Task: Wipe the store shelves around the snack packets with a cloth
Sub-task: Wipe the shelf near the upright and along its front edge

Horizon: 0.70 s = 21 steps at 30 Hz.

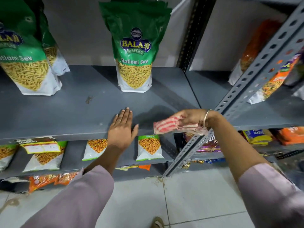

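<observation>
A grey metal shelf (69,112) fills the middle of the head view. A green Ratlami Sev packet (134,51) stands upright at its back centre, and two more green packets (24,55) stand at the left. My left hand (122,129) lies flat, palm down, on the shelf's front edge with fingers apart. My right hand (190,118) hovers over the front right corner, shut on a red-and-white striped cloth (166,126) that hangs just off the edge. A small dark smudge (88,99) marks the shelf between the packets.
A perforated grey upright (256,79) slants just right of my right hand. Behind it, orange snack packets (269,76) lean on the neighbouring shelf. Lower shelves hold small white-and-green packets (148,148) and orange packs (49,179). White floor tiles (139,203) lie below.
</observation>
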Tool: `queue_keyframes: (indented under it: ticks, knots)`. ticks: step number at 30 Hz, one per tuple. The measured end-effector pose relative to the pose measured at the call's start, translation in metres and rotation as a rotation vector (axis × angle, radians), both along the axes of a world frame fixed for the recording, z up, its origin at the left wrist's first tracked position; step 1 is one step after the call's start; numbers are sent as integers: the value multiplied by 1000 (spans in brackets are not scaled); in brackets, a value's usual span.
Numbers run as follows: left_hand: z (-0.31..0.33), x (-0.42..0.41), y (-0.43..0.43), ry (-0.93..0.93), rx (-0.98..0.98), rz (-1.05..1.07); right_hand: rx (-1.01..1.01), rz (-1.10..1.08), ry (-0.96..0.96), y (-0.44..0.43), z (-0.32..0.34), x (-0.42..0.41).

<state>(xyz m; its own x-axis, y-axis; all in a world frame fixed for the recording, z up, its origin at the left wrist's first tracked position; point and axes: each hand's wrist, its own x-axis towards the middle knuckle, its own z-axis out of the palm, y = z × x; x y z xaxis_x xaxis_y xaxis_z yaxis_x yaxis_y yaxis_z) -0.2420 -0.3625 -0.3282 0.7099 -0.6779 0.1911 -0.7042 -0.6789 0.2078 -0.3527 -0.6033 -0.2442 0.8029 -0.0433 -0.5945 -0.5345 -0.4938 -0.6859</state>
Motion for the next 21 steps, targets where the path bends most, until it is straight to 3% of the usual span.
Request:
queue_keyframes:
  ticks: [2, 3, 4, 5, 6, 8, 11, 13, 16, 17, 19, 21]
  knots:
    - [-1, 1, 0, -3, -2, 4, 95, -277, -120, -4, 5, 7]
    - [-2, 1, 0, -8, -3, 3, -38, -402, -227, -8, 2, 13]
    - [-2, 1, 0, -15, -6, 1, -327, -450, -314, -6, 2, 21]
    - [-3, 1, 0, -24, -9, 2, -423, -548, -289, 3, 5, 28]
    - [-3, 2, 0, -29, -11, 1, -581, -490, -279, 2, -2, 28]
    - [-6, 4, 0, -36, -2, -6, -704, -384, -141, 11, -18, 21]
    - [-13, 8, -1, -56, 28, 4, -620, -274, -129, 30, -24, 10]
    - [-17, 9, 0, -73, 40, 5, -343, -67, -102, 31, -13, 3]
    - [-16, 9, 0, -69, 29, -3, -129, 212, 55, 25, 18, -5]
    - [-13, 8, 0, -58, 13, -2, -31, 162, 8, 21, 23, -3]
    - [-9, 6, -1, -45, -12, 1, 88, -158, -256, 17, 23, 7]
    - [-8, 5, 0, -25, -6, -5, -82, -496, -448, 17, 11, 20]
